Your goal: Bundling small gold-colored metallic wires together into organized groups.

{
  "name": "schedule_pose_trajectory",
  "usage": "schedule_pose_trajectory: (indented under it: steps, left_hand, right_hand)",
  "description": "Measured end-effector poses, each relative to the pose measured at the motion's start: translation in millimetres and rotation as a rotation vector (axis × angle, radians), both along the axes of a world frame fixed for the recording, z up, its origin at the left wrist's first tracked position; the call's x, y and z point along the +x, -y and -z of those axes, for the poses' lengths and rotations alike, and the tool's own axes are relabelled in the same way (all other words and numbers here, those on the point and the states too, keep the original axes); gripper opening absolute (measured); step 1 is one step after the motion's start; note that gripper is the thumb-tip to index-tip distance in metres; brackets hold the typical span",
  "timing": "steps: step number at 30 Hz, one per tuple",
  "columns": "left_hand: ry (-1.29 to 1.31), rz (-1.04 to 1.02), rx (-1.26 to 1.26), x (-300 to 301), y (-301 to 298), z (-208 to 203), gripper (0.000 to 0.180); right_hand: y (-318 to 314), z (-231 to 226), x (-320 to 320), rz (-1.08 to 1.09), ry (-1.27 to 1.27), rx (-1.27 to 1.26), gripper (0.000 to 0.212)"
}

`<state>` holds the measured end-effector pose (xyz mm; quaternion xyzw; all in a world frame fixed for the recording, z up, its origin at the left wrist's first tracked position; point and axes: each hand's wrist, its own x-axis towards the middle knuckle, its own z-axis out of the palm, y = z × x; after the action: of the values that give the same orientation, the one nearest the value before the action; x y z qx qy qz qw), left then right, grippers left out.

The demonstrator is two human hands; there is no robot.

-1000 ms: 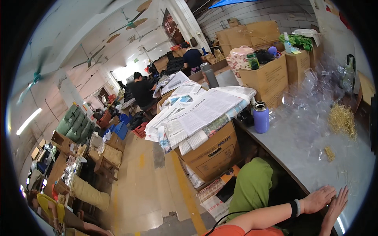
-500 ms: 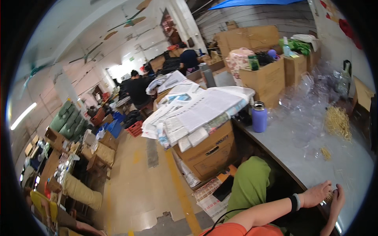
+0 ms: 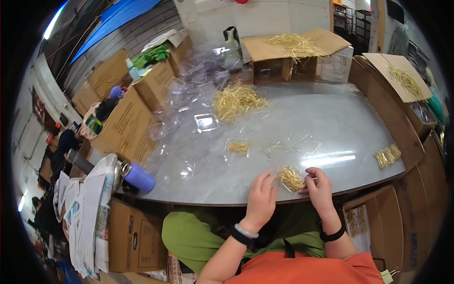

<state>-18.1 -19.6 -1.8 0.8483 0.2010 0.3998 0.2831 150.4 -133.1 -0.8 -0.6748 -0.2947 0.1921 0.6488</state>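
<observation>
In front of me, near the table's front edge, lies a small clear plastic packet (image 3: 290, 178) filled with thin gold wire pieces. My left hand (image 3: 262, 196) rests just left of it, fingers loosely extended and apart from one another, holding nothing. On the other side, my right hand (image 3: 319, 189) has its thumb and fingers bent in at the packet's right edge, where they appear to pinch it. Farther off, a second little heap of gold wire pieces (image 3: 237, 147) sits on clear plastic. Several loose wires (image 3: 307, 144) are scattered beyond the packet.
A large gold wire pile (image 3: 239, 102) stands mid-table beside many clear plastic packs (image 3: 184, 109). At the left edge is a purple bottle (image 3: 138, 177). Bundled gold wires (image 3: 388, 156) lie at right. Cardboard boxes (image 3: 125, 125) line the left; an open carton (image 3: 378, 217) stands below right.
My view has swung right, from the room's aisle to the tabletop. Both hands now show in the middle, with the packet between them; the left hand has moved off the gold pieces.
</observation>
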Motion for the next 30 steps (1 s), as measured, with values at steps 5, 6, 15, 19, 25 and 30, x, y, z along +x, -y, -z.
schedule_pose_trajectory:
  steps: [5,6,15,19,25,30]
  left_hand:
    - [-0.145,-0.084,0.064,4,19,11,0.054]
    - [-0.137,-0.095,0.080,6,20,11,0.057]
    - [-0.152,-0.104,0.085,14,11,2,0.070]
    - [-0.124,-0.088,-0.072,24,14,5,0.065]
    - [-0.086,-0.059,-0.042,41,20,30,0.064]
    - [-0.025,-0.091,0.102,51,15,55,0.071]
  right_hand:
    - [14,11,-23,-0.091,-0.065,0.038,0.019]
    - [16,1,-27,-0.119,-0.065,-0.052,0.018]
    - [-31,5,10,-0.071,0.551,0.026,0.026]
    - [-33,30,25,-0.168,0.418,-0.106,0.037]
    - [-50,91,106,-0.318,0.424,-0.111,0.036]
    - [-56,99,142,-0.365,0.369,-0.164,0.040]
